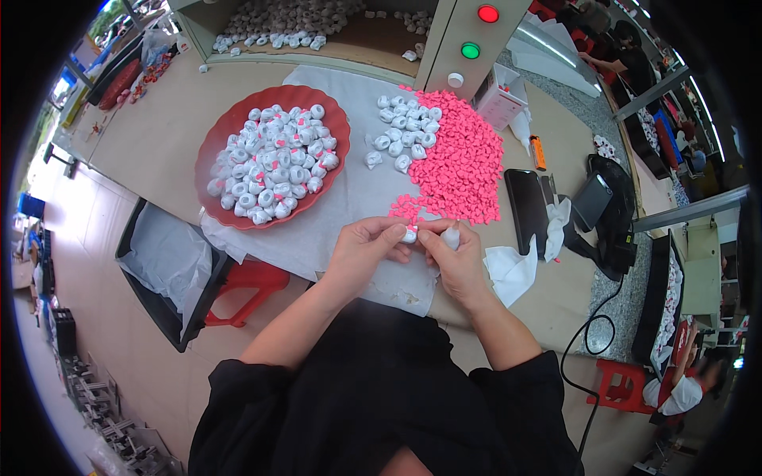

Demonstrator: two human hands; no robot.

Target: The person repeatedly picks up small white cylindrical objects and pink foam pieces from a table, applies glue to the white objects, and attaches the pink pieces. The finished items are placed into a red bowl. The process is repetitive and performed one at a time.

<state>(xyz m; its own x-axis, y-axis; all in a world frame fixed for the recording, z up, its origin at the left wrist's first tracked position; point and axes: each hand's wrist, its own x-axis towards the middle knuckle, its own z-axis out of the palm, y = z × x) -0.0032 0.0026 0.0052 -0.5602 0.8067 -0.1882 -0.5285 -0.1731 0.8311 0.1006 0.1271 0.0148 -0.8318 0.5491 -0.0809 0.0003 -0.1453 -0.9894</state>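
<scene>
At the table's near edge my left hand (367,247) is closed, pinching a small white rounded piece (409,235) with a bit of pink on it. My right hand (459,258) is closed too, its thumb and finger at the same piece. A whitish, rounded, bottle-like object (451,237) is tucked in the right hand, mostly hidden by the fingers. Just beyond my hands spreads a heap of small pink pieces (464,159), with a cluster of white pieces (409,127) along its left side. A red scalloped bowl (208,170) to the left holds many white pieces with pink parts.
A white cloth (357,190) lies under the work. Rightward are a dark phone (525,208), an orange lighter (538,152), crumpled tissue (512,272) and a black bag (623,214) with a cable. A control post (456,67) stands behind. A black lined bin (171,258) sits lower left.
</scene>
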